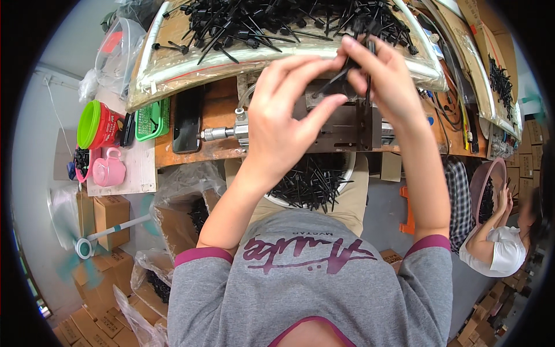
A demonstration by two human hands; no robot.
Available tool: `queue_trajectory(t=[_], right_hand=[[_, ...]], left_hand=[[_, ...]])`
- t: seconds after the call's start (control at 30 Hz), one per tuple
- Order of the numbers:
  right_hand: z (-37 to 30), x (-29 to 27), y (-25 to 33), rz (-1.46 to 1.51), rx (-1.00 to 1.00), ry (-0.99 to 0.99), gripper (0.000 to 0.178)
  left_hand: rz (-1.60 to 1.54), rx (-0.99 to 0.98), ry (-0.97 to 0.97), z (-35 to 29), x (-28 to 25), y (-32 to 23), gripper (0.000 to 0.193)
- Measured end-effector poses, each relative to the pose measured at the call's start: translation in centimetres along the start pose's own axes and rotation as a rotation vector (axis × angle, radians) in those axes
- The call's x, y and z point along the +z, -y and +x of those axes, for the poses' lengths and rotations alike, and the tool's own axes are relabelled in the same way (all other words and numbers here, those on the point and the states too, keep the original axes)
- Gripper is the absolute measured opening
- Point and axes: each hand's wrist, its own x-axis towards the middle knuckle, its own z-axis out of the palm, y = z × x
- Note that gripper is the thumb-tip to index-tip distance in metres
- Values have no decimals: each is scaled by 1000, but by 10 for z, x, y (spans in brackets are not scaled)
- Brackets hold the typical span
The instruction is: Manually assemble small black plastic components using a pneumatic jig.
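from here i see the right hand [384, 72] closed, pinching slim black pieces [369, 87] above the metal fixture [341, 130], just in front of the heap [248, 26]. the left hand [277, 118] is half open, thumb apart, fingertips up by the pieces; whether it grips one i can't tell. they look light, stiff and smooth, perhaps slippery; the stem close to the thicker head seems the surest hold.
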Motion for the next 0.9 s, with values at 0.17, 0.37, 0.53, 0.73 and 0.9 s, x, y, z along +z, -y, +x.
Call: queue_trajectory(t=[0.17,0.37,0.53,0.73,0.9], right_hand=[[-38,16,-26,191,86,-29,24],[-69,11,-16,81,315,373,19],[-83,-3,-37,7,224,114,15],[-91,-24,-50,86,41,-350,18],[-103,-9,-46,-7,1,-361,15]], left_hand=[[-154,-46,-32,-14,-12,-9,33],[-629,-639,402,-22,-28,-5,25],[-947,-782,188,-36,-35,-7,27],[-146,-152,356,-82,-18,0,37],[71,-199,448,-124,8,9,28]])
